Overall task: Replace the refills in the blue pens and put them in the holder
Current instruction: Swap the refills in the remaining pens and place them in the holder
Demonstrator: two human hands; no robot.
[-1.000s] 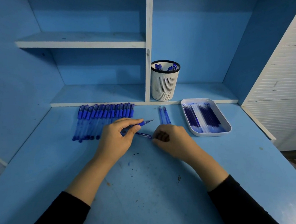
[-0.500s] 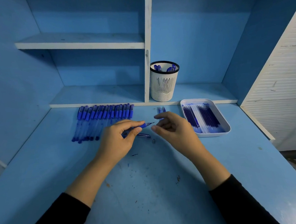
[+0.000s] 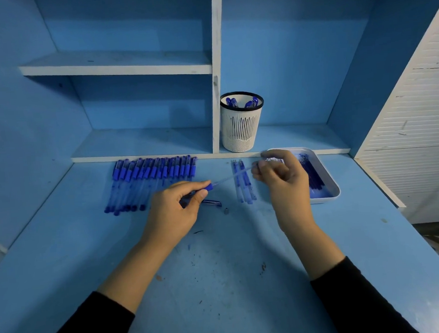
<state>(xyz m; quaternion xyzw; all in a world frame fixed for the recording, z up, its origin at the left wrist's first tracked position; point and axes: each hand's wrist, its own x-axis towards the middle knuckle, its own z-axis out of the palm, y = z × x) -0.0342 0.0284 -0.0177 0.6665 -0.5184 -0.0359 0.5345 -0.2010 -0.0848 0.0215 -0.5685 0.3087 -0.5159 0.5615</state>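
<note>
A blue plastic pen barrel [image 3: 209, 187] is being gripped just above the blue tabletop [image 3: 221, 283] by the left hand [image 3: 172, 213], fingers and thumb curled round it. A thin clear plastic refill [image 3: 233, 176] is projecting from its front end, and the far tip is being pinched by the right hand [image 3: 281, 177] beside the white tray [image 3: 326, 199]. The refill is being judged light, bendable and slippery, so it is best held near its end and in line with the barrel. Both wrists are being kept low.

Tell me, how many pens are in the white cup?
4 show: two pens by the left rim of the cup, two by the right. Others may be hidden lower inside.
</note>
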